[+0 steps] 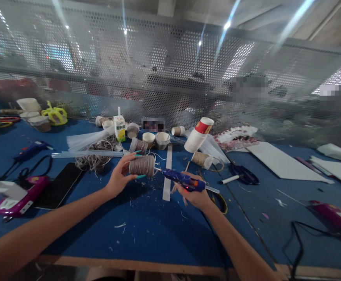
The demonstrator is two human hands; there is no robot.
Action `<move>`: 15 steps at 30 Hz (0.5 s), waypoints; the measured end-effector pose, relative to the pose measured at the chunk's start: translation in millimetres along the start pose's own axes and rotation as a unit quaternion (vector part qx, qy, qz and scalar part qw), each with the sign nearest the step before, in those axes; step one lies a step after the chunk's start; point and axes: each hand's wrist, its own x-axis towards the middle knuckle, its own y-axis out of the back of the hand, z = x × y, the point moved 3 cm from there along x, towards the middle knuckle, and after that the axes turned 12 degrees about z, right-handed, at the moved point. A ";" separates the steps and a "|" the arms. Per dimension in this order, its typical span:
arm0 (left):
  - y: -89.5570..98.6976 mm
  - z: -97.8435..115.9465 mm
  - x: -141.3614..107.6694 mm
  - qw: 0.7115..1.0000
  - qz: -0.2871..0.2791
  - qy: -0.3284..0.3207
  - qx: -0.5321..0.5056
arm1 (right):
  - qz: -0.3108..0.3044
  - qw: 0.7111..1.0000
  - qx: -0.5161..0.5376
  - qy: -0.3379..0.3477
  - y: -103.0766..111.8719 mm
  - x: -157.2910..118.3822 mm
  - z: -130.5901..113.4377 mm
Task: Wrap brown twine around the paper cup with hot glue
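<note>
My left hand (120,176) is closed round a cup wrapped in grey-brown cord (141,166), lying on its side above the blue table. In my right hand (194,195) is a blue and orange glue gun (183,179) with a clear stick out of its back. Its metal nozzle points left at the right end of the wrapped cup; whether they touch is hard to tell. Behind the held cup lies another cord-wrapped cup (138,146). A white strip (167,177) lies under the glue gun.
Behind the hands stand a drink carton (119,128), small cups (162,139) and a stack of paper cups (196,139). Tangled cord (95,156), a phone (59,186) and a magenta tool (20,197) lie left. Dark scissors (244,174) and a white board (284,162) lie right.
</note>
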 end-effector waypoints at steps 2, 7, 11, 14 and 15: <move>0.3 -0.4 -0.1 1.000 0.003 0.004 0.008 | -0.002 1.000 -0.015 0.006 0.0 -0.1 0.4; 2.1 -3.6 -1.3 0.999 0.014 0.019 0.034 | 0.005 0.999 -0.045 0.019 1.0 0.6 0.0; 2.8 -6.1 -2.2 0.999 0.019 0.035 0.035 | 0.012 0.998 -0.042 0.042 2.2 1.4 -3.2; 3.4 -6.7 -2.3 0.998 0.021 0.046 0.032 | 0.009 0.997 -0.063 0.044 2.5 1.4 -3.0; 3.5 -6.6 -2.2 0.998 0.019 0.048 0.032 | 0.005 0.997 -0.067 0.043 2.3 1.2 -2.4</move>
